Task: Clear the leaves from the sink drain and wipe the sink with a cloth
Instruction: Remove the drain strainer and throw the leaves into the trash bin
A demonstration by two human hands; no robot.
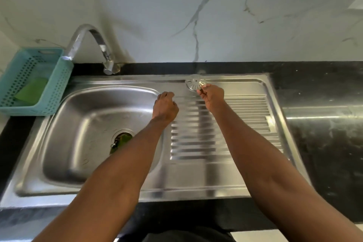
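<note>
Strainer lid off the drain and out of the basin: held by the right hand [213,95], pinched at its near edge between thumb and fingertips, over the far edge of the drainboard [216,124] close to the back rim of the sink [137,82]. Strainer [195,84] a round slotted metal disc, tilted with its face toward the camera; no long axis to speak of, being circular. Whether resting on the steel or held just above it, cannot tell.

Left hand [166,107] curled into a loose fist, gripping nothing visible, knuckles up, above the ridge between basin and drainboard.

Leaves [119,142] not yet cleared: a green clump sitting in the open drain [122,135] at the near-middle of the basin floor, partly hidden behind the left forearm. Long axis of the clump apparently running from the drain mouth toward the near edge of the worktop, one end spilling out over the drain rim; exact shape hard to read.

Judged progress: early. Drain uncovered, first step done. Left to do: lifting out the leaves, putting them somewhere, then wiping the basin. No wiping begun as far as can be seen. Likely cloth, a green pad [31,92], lying in the teal basket [59,88] at the far left corner of the worktop [324,143], beside the tap [92,43], untouched.
</note>
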